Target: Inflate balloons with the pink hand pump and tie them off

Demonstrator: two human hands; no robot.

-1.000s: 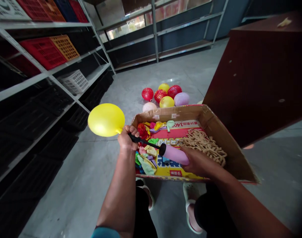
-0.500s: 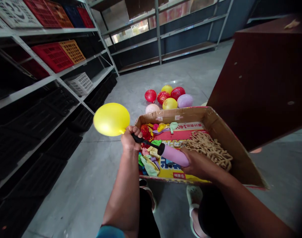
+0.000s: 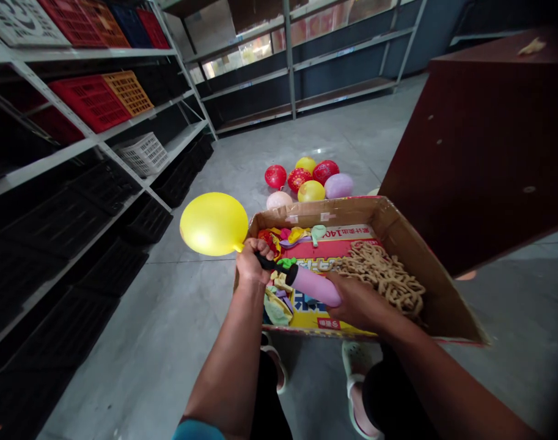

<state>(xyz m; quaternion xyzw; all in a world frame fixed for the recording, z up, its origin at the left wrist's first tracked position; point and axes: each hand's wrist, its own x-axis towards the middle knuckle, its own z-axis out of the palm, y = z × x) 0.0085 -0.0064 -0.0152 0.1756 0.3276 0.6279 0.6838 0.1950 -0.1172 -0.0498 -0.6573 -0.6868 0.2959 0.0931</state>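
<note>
My left hand is closed around the black nozzle end of a balloon pump, with the neck of an inflated yellow balloon at its fingers. The balloon sticks out to the left. My right hand grips the far end of the pump's pink barrel. Only a short stretch of black shaft shows between my left hand and the barrel. Beneath both hands is an open cardboard box. Uninflated balloons in several colours lie in its left part, and a heap of tan cord fills its right part.
Several inflated balloons, red, yellow, purple and pale pink, lie on the floor beyond the box. A dark red cabinet stands at the right. Shelving with plastic crates runs along the left, and more racks line the back.
The black shaft between my hands has shortened as they came closer together. The yellow balloon looks slightly larger and has shifted right with my left hand.
</note>
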